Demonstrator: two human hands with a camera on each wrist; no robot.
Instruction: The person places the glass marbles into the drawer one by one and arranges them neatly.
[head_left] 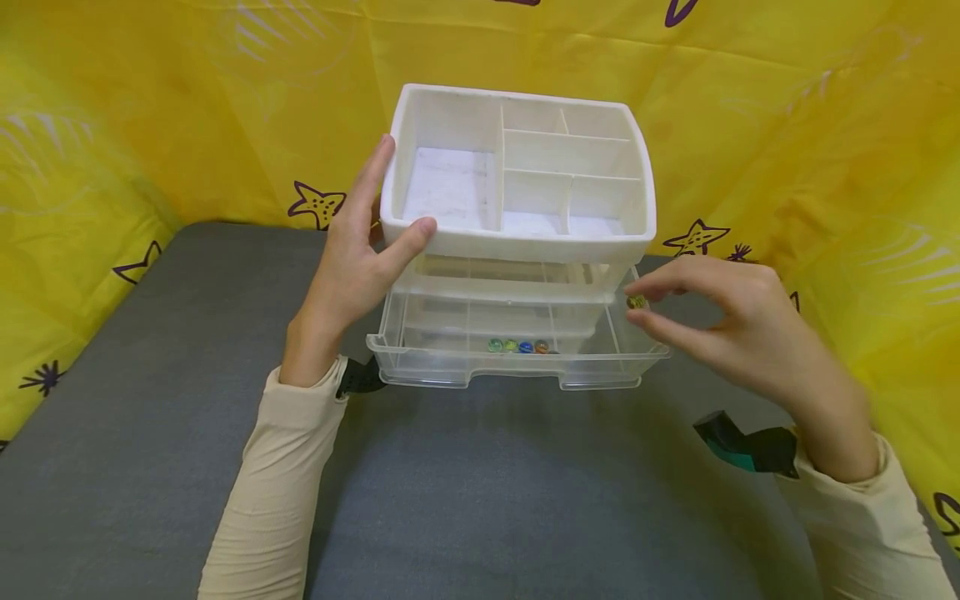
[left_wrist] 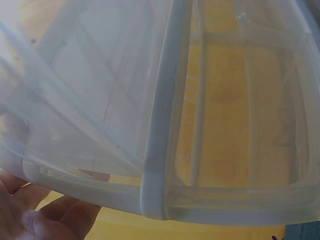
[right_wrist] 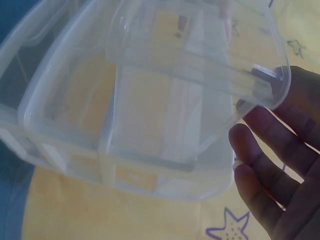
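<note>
A white desktop organizer (head_left: 517,247) with a compartmented top stands on the grey table. Its clear drawer (head_left: 420,358) is pulled out at the front, and several coloured glass marbles (head_left: 526,347) lie in a row inside it. My left hand (head_left: 352,258) grips the organizer's left side, thumb over the front rim and fingers along the side. Just right of the drawer, my right hand (head_left: 738,325) pinches a small yellowish marble (head_left: 636,302) between thumb and forefinger. In the right wrist view the fingers (right_wrist: 260,165) are beside the translucent plastic; the marble cannot be made out there.
The grey tabletop (head_left: 480,492) extends in front of the organizer and to its left. A yellow cloth (head_left: 225,108) with sea-star drawings hangs behind and on both sides. Dark straps (head_left: 750,446) show at both wrists.
</note>
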